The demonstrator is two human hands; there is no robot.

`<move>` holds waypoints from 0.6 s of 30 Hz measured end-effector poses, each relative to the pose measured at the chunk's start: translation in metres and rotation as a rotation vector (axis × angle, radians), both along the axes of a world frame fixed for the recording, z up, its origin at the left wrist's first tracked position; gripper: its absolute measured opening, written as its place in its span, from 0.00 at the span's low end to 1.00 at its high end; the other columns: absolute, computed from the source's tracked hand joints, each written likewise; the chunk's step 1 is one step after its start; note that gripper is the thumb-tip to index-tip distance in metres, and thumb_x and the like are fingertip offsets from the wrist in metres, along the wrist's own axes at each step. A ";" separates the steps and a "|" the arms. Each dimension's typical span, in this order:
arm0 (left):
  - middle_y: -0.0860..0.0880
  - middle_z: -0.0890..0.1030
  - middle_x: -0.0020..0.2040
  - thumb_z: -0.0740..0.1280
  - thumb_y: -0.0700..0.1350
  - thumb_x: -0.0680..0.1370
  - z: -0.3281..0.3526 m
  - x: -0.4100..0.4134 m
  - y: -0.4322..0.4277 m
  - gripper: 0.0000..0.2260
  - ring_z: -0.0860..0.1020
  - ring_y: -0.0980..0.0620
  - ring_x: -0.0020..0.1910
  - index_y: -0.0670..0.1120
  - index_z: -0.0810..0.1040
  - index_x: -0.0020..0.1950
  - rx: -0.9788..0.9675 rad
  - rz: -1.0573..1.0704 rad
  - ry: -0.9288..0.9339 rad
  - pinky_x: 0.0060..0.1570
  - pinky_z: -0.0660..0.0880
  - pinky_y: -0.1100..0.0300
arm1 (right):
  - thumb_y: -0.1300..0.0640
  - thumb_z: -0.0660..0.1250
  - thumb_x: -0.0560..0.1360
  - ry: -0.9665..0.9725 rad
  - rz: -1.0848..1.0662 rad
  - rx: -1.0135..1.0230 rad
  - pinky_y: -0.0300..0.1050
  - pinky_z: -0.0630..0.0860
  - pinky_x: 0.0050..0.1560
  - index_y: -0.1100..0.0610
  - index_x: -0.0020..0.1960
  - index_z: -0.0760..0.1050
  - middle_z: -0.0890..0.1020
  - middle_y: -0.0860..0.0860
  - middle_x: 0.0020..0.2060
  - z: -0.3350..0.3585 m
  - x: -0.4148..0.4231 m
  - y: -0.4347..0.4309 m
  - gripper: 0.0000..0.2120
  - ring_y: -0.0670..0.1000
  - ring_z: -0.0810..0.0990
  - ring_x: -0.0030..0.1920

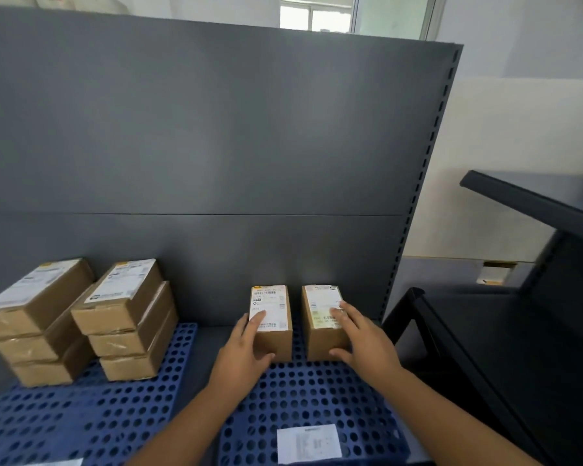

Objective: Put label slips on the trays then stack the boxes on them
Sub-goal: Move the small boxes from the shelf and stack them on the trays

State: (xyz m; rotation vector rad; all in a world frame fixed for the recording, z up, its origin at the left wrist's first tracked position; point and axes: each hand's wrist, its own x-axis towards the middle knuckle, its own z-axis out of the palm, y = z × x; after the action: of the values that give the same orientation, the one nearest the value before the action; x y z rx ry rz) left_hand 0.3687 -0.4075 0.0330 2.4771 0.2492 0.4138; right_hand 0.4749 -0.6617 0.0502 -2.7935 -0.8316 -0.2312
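while both hands grip a box each, a slip lies on the right tray

seen from the head cam, the left hand (246,351) wraps the left box (272,306): fingers laid over the white label on top, thumb vs the front face. the right hand (364,338) does the same w/ the right box (318,314), fingers across the top, thumb low on the front. both boxes stand side by side at the back of the right tray (317,398), narrow gap btwn them, close to the grey back panel (216,129); can't tell if they touch it. a white label slip (308,443) lies flat at the near edge of that blue perforated tray, well apart from the 2 boxes. the left tray (81,415), same blue w/ holes, sits beside it, a strip of dark shelf (206,348) btwn the two. it carries 2 stacks of 3 brown boxes, labels up: the outer stack (37,317) and the inner stack (125,317), just beside each other. a pale sheet (58,462) shows at the bottom edge on the left tray, mostly cut off. dark shelving (535,203) stands off to the right.
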 end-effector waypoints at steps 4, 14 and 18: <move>0.50 0.57 0.79 0.74 0.56 0.72 0.003 -0.009 -0.002 0.38 0.76 0.48 0.62 0.61 0.57 0.76 0.022 0.028 0.006 0.53 0.77 0.56 | 0.39 0.69 0.73 0.006 0.020 0.035 0.48 0.73 0.64 0.41 0.78 0.49 0.50 0.45 0.79 -0.001 -0.003 -0.004 0.42 0.52 0.64 0.73; 0.51 0.58 0.78 0.75 0.57 0.71 0.034 -0.040 -0.021 0.36 0.58 0.47 0.76 0.56 0.64 0.75 0.243 0.037 -0.156 0.70 0.64 0.51 | 0.37 0.65 0.75 -0.106 0.038 0.082 0.49 0.62 0.73 0.42 0.79 0.48 0.54 0.46 0.79 0.023 -0.039 -0.039 0.40 0.52 0.60 0.75; 0.49 0.65 0.75 0.75 0.59 0.69 0.059 -0.038 -0.050 0.35 0.57 0.46 0.77 0.53 0.68 0.73 0.313 -0.065 -0.248 0.73 0.60 0.48 | 0.36 0.64 0.75 -0.165 0.001 0.073 0.50 0.58 0.74 0.44 0.79 0.50 0.57 0.47 0.78 0.039 -0.062 -0.068 0.38 0.51 0.58 0.76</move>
State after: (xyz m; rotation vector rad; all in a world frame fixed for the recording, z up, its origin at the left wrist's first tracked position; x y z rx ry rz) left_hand 0.3307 -0.4578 0.0920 2.6920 0.0008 0.7755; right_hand 0.4127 -0.7301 0.0895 -2.7340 -0.8422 -0.4879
